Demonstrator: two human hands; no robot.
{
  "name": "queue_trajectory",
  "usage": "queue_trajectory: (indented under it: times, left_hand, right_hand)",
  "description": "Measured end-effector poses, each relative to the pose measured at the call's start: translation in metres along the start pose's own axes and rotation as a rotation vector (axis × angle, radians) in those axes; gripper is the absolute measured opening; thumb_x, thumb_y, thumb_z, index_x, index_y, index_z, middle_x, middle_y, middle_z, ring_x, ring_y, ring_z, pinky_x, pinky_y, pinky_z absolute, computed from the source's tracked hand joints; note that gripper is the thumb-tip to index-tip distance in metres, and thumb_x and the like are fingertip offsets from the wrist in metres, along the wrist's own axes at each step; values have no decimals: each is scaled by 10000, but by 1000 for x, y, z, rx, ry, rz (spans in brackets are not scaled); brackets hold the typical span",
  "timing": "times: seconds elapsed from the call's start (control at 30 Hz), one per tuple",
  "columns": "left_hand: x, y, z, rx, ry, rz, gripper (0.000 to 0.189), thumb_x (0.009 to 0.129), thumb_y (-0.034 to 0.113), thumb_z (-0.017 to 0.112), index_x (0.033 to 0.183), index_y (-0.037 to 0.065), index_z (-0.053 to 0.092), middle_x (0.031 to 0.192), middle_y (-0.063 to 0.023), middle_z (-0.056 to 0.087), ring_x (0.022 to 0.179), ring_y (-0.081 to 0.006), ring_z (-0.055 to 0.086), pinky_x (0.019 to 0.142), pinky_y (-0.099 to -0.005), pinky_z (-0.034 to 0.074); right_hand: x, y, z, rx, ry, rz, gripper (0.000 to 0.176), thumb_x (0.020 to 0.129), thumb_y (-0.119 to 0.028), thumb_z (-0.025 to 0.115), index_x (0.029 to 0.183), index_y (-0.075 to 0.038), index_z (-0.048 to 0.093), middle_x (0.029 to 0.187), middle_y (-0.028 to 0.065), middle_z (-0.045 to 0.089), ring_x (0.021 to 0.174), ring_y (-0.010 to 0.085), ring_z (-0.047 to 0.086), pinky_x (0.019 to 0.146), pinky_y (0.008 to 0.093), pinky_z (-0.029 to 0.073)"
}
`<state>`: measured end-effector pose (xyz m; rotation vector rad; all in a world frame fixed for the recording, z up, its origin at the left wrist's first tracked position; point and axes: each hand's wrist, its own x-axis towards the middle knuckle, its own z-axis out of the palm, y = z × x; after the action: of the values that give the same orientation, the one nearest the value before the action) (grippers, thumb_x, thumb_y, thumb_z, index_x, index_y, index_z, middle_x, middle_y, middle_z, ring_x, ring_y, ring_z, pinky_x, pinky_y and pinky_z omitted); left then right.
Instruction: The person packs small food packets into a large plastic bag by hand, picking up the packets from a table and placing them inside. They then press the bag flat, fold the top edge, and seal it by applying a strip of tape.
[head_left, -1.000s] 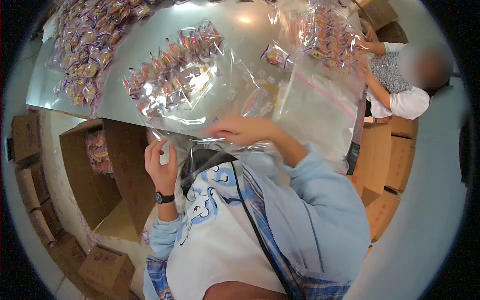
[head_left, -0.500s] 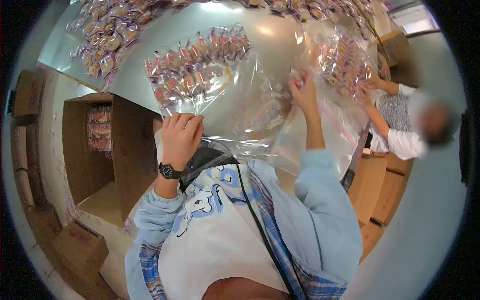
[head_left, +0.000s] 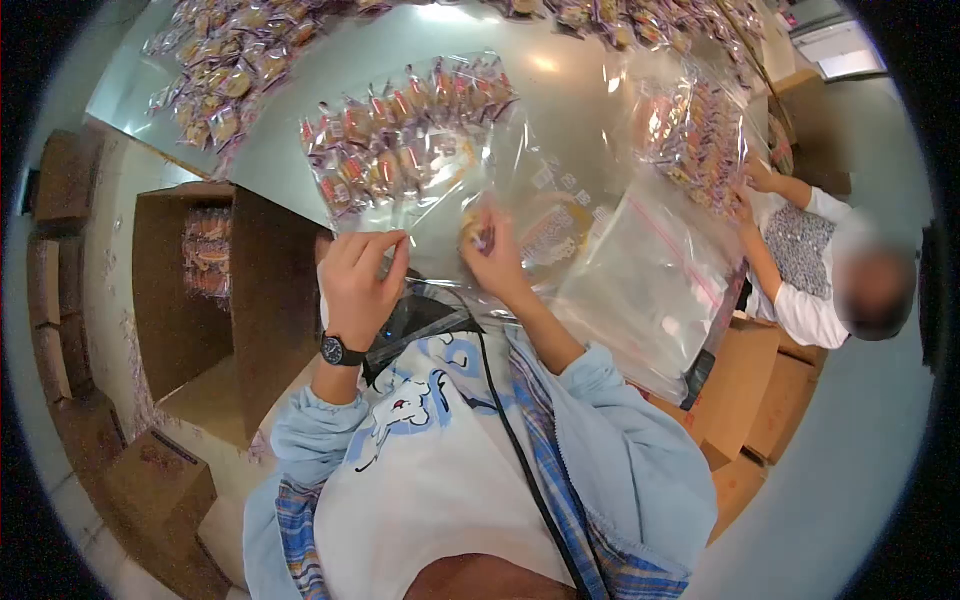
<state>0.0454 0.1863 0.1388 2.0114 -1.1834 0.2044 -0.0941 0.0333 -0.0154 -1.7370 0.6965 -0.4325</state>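
Note:
A clear plastic bag [head_left: 430, 215] lies flat on the metal table, with rows of small individually wrapped snacks [head_left: 385, 125] inside its far part. My left hand [head_left: 362, 280], with a black watch at the wrist, pinches the near left edge of the bag's mouth. Just right of it, my right hand [head_left: 498, 262] is closed around a small wrapped snack [head_left: 474, 232] over the bag's near part; motion smears the fingers a little. Printed lettering and a picture show on the bag's right half.
A stack of flat clear bags [head_left: 640, 290] lies to the right. Loose wrapped snacks [head_left: 225, 95] are heaped along the far side. An open cardboard box [head_left: 270, 310] with packed bags stands at left. On the right, a co-worker's hands [head_left: 752, 190] touch another filled bag [head_left: 690, 130].
My right hand has moved left and toward me, from above the bag's right side to near my left hand, carrying the snack. The bag's raised right film has come down, uncovering the bag stack.

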Motion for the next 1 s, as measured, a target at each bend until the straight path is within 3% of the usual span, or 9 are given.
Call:
queue_trajectory:
  times: [0.07,0.17,0.27,0.4,0.6,0.7,0.8,0.9,1.0]
  left_hand:
    - [1,2,-2,-17,-2,-23,180,785,23,803,949,69,745,867,-65,695,775,-269,631,666,-390,486]
    - [-3,-2,0,-21,1,-27,176,792,30,802,955,64,746,870,-66,697,776,-272,631,665,-395,485]
    - [-4,0,-3,-9,-3,-30,174,800,38,797,966,59,746,872,-70,698,775,-276,630,669,-397,484]
    - [-10,-2,-3,-8,-10,-48,158,809,38,790,961,52,749,876,-76,697,780,-283,631,675,-398,487]
    - [-18,-2,6,-72,-22,-51,192,805,35,798,990,51,749,890,-83,696,790,-283,632,690,-397,495]
    - [-22,-2,3,-63,-8,-63,236,794,40,811,1020,51,745,921,-92,689,803,-286,626,699,-389,496]
    - [-28,-2,0,-47,72,-33,291,758,59,843,1030,50,740,942,-102,673,822,-294,616,714,-392,496]
    - [-44,-3,-7,-32,39,5,362,734,68,869,1066,31,729,1004,-114,670,890,-305,622,805,-385,514]
    - [-57,-3,-7,-18,76,30,351,700,88,879,1017,48,735,942,-101,656,862,-312,611,761,-405,493]
  right_hand:
    - [30,-28,-10,-383,142,-234,673,909,-22,612,1540,20,383,1378,234,539,1299,350,543,1116,409,428]
    - [68,-39,10,-204,229,-335,621,892,-19,613,1485,51,442,1369,269,591,1287,437,559,1036,445,484]
    - [88,-31,29,89,152,-253,632,868,19,601,1485,6,466,1426,280,549,1347,441,516,1057,441,468]
    - [103,-11,37,-186,185,-394,638,898,-12,628,1513,-116,494,1477,285,499,1334,422,533,1084,450,448]
    - [99,-35,32,-121,157,-312,724,861,-40,693,1534,-3,430,1495,272,491,1311,412,540,1111,454,433]
    - [89,-11,28,-157,69,-271,768,860,-45,693,1552,38,369,1518,275,465,1358,437,491,1148,480,394]
    - [73,0,19,-210,80,-372,769,867,-56,686,1557,30,358,1536,272,448,1364,440,486,1157,480,386]
    - [58,-8,9,-357,111,-439,726,857,-60,687,1525,18,413,1526,258,451,1348,428,495,1139,479,410]
    - [31,-37,-14,-440,1,-514,580,840,-77,701,1395,12,557,1410,231,558,1251,414,567,1057,478,477]
